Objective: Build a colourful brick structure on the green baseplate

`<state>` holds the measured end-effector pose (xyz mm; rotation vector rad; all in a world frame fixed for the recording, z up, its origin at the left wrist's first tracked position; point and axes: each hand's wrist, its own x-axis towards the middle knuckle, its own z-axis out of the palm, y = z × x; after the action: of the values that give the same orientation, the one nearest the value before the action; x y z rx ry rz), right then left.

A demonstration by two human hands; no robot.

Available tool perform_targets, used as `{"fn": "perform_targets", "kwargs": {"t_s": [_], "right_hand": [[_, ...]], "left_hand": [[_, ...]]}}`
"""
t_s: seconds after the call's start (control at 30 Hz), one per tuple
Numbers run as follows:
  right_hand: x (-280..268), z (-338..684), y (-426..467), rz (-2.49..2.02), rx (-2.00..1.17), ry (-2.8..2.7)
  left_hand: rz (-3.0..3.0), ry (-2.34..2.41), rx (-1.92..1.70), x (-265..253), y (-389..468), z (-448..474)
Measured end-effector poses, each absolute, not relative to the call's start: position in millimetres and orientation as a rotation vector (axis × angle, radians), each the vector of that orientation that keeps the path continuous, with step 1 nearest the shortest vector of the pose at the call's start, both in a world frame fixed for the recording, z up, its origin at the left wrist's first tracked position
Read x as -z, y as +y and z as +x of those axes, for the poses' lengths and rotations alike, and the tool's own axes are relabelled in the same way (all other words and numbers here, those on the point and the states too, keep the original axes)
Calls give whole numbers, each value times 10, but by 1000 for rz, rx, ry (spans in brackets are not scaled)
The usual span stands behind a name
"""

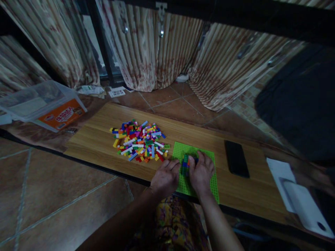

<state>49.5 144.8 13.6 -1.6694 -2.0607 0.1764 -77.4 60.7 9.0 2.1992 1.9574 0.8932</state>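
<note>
A bright green studded baseplate (pixel 192 147) lies on the wooden board in front of me. On its middle stands a small build of toy bricks (pixel 185 166) in green, blue and some orange. My right hand (pixel 202 172) is closed over the right side of this build, its thumb against the bricks and its fingers curled beyond them. Over the left edge of the baseplate rests my left hand (pixel 166 177), fingers bent and pressed together beside the build. Whatever its fingertips hold, if anything, is hidden. Left of the plate spreads a pile of loose multicoloured toy bricks (pixel 141 139).
The wooden board (pixel 99 146) is long and low. A black phone (pixel 237 158) lies right of the baseplate, with white boxes (pixel 300 198) farther right. A clear plastic bin (pixel 44 104) with an orange label stands at left. Patterned curtains (pixel 178 45) hang behind.
</note>
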Motion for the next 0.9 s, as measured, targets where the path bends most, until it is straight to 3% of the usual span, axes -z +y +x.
{"fn": "perform_targets", "kwargs": {"t_s": [0.5, 0.9], "right_hand": [[-103, 451, 1435, -1725, -145, -2152], [-176, 675, 1690, -1557, -487, -1926]], "left_hand": [[2161, 1931, -931, -36, 605, -791], [2157, 1957, -895, -73, 607, -773]]}}
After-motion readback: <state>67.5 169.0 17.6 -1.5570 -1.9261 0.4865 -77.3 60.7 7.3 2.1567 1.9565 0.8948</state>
